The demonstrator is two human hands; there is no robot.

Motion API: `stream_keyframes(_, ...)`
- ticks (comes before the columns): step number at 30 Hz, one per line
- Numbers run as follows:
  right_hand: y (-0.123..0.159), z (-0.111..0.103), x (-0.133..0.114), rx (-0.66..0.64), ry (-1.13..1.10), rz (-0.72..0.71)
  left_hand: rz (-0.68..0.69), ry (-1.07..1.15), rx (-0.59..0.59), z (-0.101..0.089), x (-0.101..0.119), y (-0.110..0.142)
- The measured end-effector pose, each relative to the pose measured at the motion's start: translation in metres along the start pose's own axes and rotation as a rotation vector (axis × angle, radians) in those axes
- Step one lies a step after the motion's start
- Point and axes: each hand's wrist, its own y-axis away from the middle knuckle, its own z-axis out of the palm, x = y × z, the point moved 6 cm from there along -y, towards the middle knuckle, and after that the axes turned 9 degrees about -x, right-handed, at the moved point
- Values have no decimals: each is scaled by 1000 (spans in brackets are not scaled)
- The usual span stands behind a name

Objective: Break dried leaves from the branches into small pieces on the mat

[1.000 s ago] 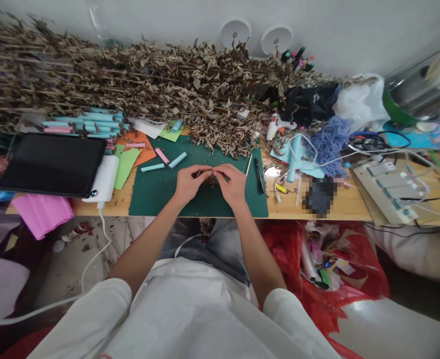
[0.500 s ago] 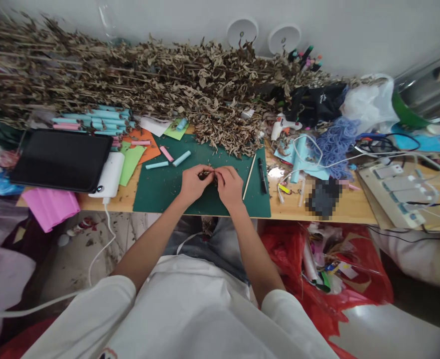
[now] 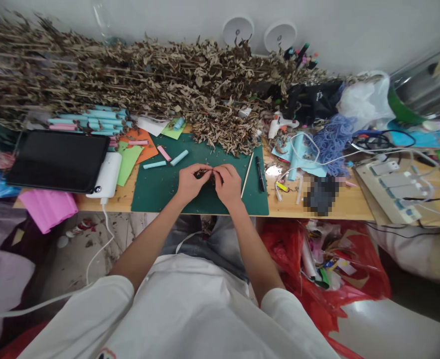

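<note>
My left hand (image 3: 190,185) and my right hand (image 3: 227,185) meet over the green cutting mat (image 3: 156,192). Thumbs and fingertips of both are pinched together on a small bit of brown dried leaves (image 3: 202,174), mostly covered by the fingers. Just beyond them, at the mat's back edge, lies a heap of dried leaves (image 3: 227,135). Two light-blue paper rolls, one flat (image 3: 154,164) and one slanted (image 3: 179,157), lie left of my hands beside a pink roll (image 3: 164,153). To the right are a thin wooden stick (image 3: 247,175) and a black pen (image 3: 260,173).
Dried leafy stalks (image 3: 130,75) fill the back of the table. On the left are a tablet (image 3: 57,160), a white power bank (image 3: 106,174) and stacked paper rolls (image 3: 103,119). A glue gun (image 3: 279,124), blue yarn (image 3: 334,139) and a power strip (image 3: 389,189) occupy the right.
The fingers have shifted slightly against each other, with the right hand turned a little inward. Both hands stay together over the mat. The whole view has swayed slightly.
</note>
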Motion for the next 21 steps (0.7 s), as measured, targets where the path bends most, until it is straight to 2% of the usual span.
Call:
stream_keyframes(7, -1, -1, -6, -7, 129, 7, 71, -79, 26, 0, 11, 1)
stream_keyframes(11, 0, -3, 3, 45, 72, 69, 73, -98, 62, -3, 11, -1)
stream_keyframes(15, 1, -1, 11, 45, 17, 112, 87, -94, 44, -3, 11, -2)
stream_keyframes(21, -1, 0, 3, -5, -45, 12, 120, -71, 24, -2, 13, -2)
